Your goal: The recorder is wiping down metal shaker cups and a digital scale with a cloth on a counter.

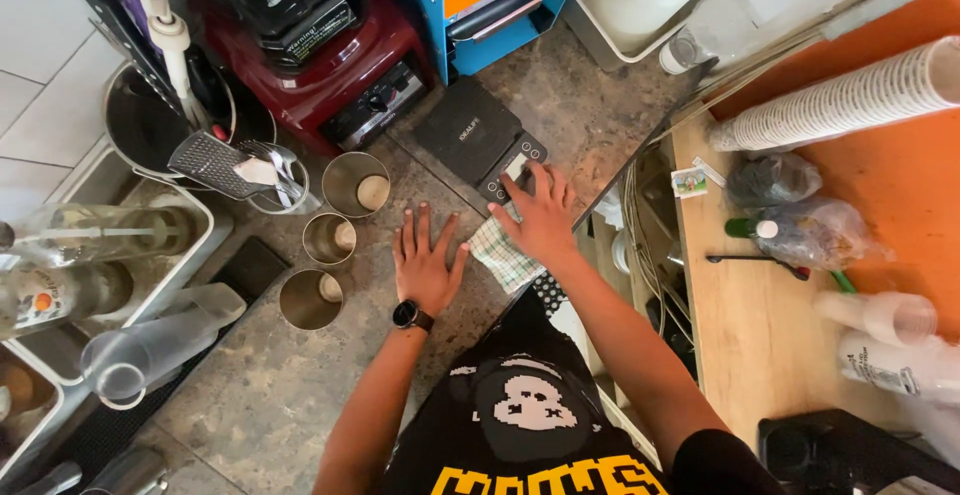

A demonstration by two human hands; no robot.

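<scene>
**Hands flat by the scale**

The left hand [425, 260] lies open, fingers spread, on the mottled stone desk [260, 395]. The right hand [540, 217] presses open on a checked cloth [500, 255], fingertips touching the flat black scale [478, 137] just ahead. Three round steel cups [330, 238] stand left of the left hand.
</scene>
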